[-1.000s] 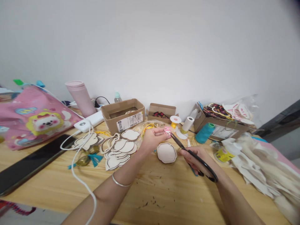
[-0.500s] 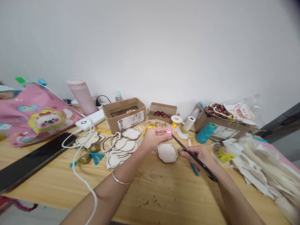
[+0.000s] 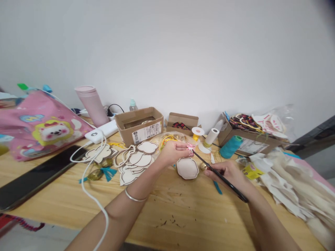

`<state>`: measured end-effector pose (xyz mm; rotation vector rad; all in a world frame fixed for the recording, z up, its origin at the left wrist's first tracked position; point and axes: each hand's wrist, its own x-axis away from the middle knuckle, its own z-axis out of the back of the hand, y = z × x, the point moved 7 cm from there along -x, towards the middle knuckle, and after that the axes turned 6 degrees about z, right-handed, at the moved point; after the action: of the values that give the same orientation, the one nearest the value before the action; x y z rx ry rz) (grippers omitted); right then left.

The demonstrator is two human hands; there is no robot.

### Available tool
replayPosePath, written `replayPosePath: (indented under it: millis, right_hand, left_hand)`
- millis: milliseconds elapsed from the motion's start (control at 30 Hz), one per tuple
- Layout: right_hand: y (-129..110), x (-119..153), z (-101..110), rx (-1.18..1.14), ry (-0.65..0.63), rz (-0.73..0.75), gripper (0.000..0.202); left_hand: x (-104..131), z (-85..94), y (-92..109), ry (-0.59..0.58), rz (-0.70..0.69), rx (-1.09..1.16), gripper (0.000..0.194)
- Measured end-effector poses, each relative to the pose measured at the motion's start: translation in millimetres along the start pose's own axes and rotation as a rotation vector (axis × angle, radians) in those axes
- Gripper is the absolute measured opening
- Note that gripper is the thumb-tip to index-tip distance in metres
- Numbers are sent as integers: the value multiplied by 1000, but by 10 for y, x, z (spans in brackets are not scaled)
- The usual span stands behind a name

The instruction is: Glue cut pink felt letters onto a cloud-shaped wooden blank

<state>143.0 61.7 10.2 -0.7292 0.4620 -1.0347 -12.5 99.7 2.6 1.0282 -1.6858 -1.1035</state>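
Note:
Between the fingertips of my left hand is a small pink-and-white cutout, held above the table. My right hand is closed around a long, slim black tool. Its thin tip reaches the cutout, and its thick end sticks out past my wrist; its exact kind is unclear. Just below the cutout lies a pale scalloped plaque with a darker edge. A small gold round object sits by my right fingertips, and a blue tassel lies beneath that hand.
Pale wooden cutouts are heaped to the left, before a cardboard box. Spools, teal thread and a filled box stand right. A white cable crosses my left forearm. Pale cloth covers the right side.
The black tool has swung slightly, with its thick end further right and its tip still at the cutout. My left hand keeps its hold on the cutout. The view has shifted slightly.

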Motion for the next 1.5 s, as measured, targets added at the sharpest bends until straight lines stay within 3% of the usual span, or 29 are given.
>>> replayPosePath:
  millis: [333, 633, 1100, 1500]
  right_hand:
    - [-22, -19, 8, 50, 27, 14, 46]
    - [118, -32, -86, -69, -17, 78, 38]
    - [-120, -21, -116, -194, -56, 55, 61]
    - [-164, 6, -56, -161, 6, 112, 65]
  left_hand:
    - [-26, -4, -31, -38, -13, -23, 26]
    - [30, -44, 30, -28, -48, 165, 20]
    - [-3, -40, -40, 6, -46, 324, 16]
    - [28, -69, -41, 10, -64, 361, 14]
